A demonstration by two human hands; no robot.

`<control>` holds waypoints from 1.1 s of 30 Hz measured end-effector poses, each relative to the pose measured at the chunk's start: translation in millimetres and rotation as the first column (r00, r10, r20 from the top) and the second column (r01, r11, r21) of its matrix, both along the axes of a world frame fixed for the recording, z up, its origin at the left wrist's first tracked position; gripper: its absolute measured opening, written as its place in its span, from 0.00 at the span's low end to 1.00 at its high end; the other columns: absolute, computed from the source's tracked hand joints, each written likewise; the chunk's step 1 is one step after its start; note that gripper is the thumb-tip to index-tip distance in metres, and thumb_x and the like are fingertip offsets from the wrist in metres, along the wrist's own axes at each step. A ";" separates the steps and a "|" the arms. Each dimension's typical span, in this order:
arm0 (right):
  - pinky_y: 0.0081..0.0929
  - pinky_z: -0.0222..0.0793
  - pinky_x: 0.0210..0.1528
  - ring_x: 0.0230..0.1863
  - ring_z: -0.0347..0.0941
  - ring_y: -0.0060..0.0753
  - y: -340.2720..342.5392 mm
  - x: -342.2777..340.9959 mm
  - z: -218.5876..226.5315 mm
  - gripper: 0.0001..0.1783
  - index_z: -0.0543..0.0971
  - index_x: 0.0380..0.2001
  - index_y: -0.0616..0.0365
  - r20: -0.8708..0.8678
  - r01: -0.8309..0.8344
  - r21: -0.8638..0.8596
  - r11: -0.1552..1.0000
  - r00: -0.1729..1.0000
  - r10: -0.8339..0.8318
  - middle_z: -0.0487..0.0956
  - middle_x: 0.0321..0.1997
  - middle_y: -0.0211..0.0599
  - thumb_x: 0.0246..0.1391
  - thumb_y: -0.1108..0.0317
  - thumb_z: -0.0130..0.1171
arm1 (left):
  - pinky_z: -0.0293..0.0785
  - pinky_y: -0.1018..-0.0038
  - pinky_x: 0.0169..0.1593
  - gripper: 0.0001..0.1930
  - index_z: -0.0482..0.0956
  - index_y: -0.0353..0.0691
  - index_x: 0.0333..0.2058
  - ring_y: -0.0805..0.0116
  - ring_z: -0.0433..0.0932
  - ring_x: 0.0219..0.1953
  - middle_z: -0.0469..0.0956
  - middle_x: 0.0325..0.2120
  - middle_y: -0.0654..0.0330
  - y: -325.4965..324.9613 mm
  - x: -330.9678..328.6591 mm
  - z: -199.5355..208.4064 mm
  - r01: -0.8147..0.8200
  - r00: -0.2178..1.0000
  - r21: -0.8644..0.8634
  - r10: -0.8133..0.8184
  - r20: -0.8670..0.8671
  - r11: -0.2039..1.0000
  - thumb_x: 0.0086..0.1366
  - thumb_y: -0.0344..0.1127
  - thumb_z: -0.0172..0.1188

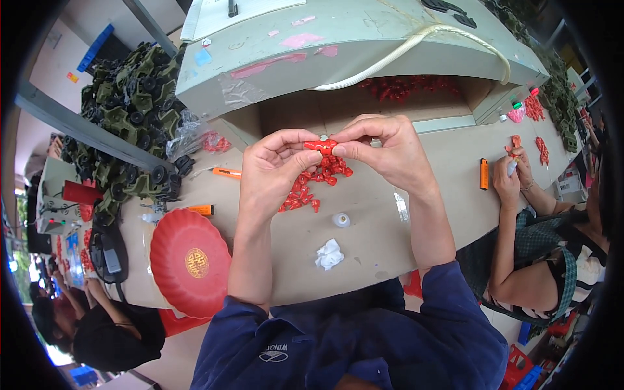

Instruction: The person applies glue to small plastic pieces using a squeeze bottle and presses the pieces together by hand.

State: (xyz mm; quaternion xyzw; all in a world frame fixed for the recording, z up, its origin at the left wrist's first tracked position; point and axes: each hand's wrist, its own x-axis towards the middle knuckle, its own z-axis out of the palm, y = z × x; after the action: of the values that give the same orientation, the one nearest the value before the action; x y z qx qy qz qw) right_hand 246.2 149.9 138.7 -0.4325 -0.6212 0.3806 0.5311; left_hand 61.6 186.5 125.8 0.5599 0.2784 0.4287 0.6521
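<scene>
Between the fingertips of both hands is a small red plastic part (pixel 321 147), held level above the table. My left hand (pixel 279 162) pinches its left end with thumb and forefinger. At its right end, my right hand (pixel 380 146) closes in a matching pinch. Beneath the hands lies a loose heap of similar red plastic parts (pixel 305 194), partly hidden by my fingers. Nearer to me on the table stand a small white bottle (pixel 341 220) and a crumpled white tissue (pixel 329 254).
A red scalloped tray (pixel 170 260) sits at left, by orange-handled cutters (pixel 226 173). Beyond my hands, a grey-green machine housing (pixel 279 65) has red parts in its opening. Green toy vehicles (pixel 133 104) are piled far left. A co-worker's hands (pixel 510 175) work at right.
</scene>
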 end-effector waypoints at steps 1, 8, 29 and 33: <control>0.17 0.65 0.23 0.23 0.71 0.17 0.4 0.1 1.2 0.05 0.80 0.26 0.64 0.047 0.016 -0.039 0.999 0.999 -0.015 0.77 0.22 0.34 0.42 0.75 0.62 | 0.75 0.81 0.36 0.11 0.73 0.28 0.37 0.75 0.76 0.33 0.77 0.29 0.56 0.1 0.1 -1.4 -0.004 1.000 -0.019 0.004 -0.017 1.000 0.53 0.21 0.58; 0.25 0.70 0.29 0.27 0.76 0.28 42.0 44.7 -36.9 0.09 0.80 0.29 0.65 0.408 0.453 -0.343 0.823 0.861 -0.304 0.79 0.25 0.41 0.43 0.70 0.60 | 0.73 0.79 0.35 0.17 0.74 0.31 0.41 0.75 0.75 0.31 0.77 0.27 0.58 16.7 -11.7 -14.8 -0.249 0.878 0.198 0.308 -0.367 0.948 0.51 0.27 0.62; 0.22 0.67 0.31 0.26 0.69 0.21 10.2 69.1 -47.0 0.15 0.79 0.29 0.64 0.567 0.161 -0.345 0.925 0.821 0.068 0.78 0.25 0.34 0.33 0.73 0.66 | 0.68 0.67 0.42 0.16 0.78 0.37 0.35 0.59 0.71 0.37 0.75 0.31 0.55 16.2 33.8 -75.7 0.317 0.618 0.384 0.119 -0.777 0.867 0.43 0.29 0.65; 0.21 0.66 0.31 0.29 0.70 0.24 -37.5 47.5 -55.1 0.21 0.77 0.34 0.62 0.585 0.042 -0.416 0.909 0.777 0.232 0.77 0.30 0.34 0.31 0.71 0.68 | 0.67 0.68 0.43 0.15 0.79 0.37 0.34 0.58 0.70 0.38 0.74 0.31 0.55 14.9 25.9 -81.4 0.284 0.653 0.512 0.228 -0.722 0.811 0.44 0.29 0.64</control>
State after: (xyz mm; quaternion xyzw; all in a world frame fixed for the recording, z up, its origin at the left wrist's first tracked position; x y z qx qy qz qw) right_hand 293.7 112.4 83.6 -0.6013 -0.6898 0.3637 0.1740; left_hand 87.5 201.3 44.4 0.8625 0.3686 0.2087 0.2770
